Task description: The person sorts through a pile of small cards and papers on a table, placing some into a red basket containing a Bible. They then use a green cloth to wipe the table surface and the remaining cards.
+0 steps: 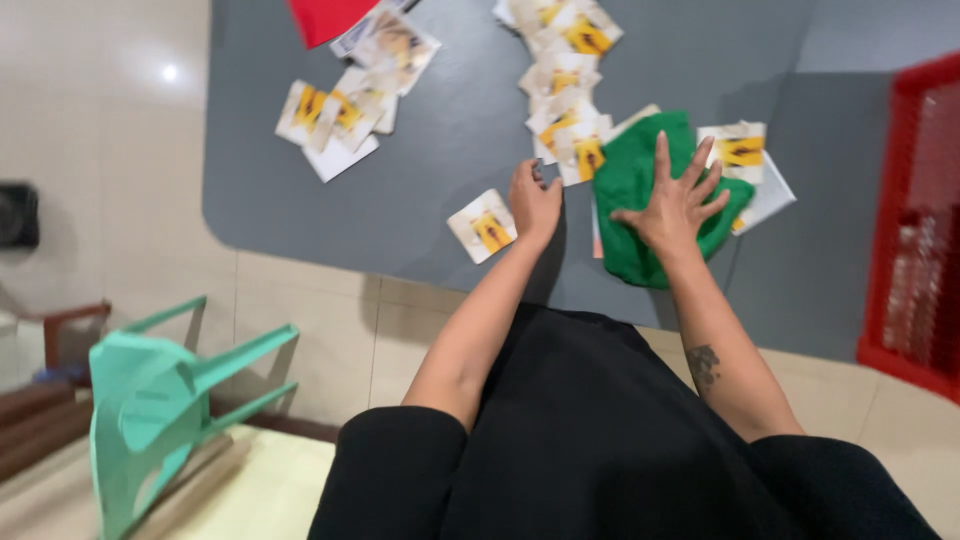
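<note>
Grey table (420, 200): right hand (678, 205) splayed flat.

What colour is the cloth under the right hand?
Green. The cloth lies on the grey table under the spread right hand, in the head view.

Cloth (640, 190) lies on the table (420, 190), cards (565, 100) left, crate (915, 220) seemingly right.

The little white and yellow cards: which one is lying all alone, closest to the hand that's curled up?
The single white and yellow card beside the curled left hand. It lies alone on the grey table; the others overlap in piles farther away.
</note>
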